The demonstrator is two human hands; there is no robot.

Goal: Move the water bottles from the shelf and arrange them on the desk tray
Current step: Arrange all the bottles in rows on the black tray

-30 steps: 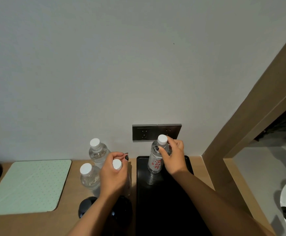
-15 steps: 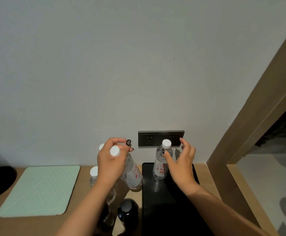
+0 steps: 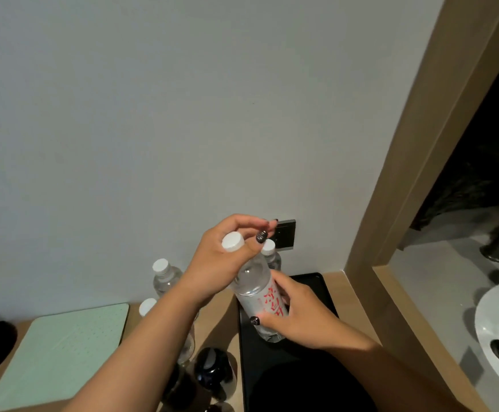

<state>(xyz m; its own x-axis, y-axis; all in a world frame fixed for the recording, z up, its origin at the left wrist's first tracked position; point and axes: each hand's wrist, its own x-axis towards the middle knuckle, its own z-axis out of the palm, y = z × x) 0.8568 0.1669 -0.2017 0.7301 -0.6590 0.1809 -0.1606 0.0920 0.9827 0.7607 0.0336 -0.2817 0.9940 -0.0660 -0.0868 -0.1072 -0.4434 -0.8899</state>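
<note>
While both forearms reach in from below, right hand (image 3: 297, 318) curls round the lower body of a tilted bottle (image 3: 257, 292) over the black tray (image 3: 325, 295), thumb across the label. Left hand (image 3: 221, 263) grips its neck under the white cap (image 3: 232, 241), fingertips arched loose above. Second bottle (image 3: 270, 257) stands behind at the tray's back; two more bottles (image 3: 165, 275) left on the desk (image 3: 221, 316).

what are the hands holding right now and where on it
Both hold one water bottle above the black tray. The left hand grips its neck and shoulder just under the white cap; the right hand wraps the lower body at the red-printed label.
</note>
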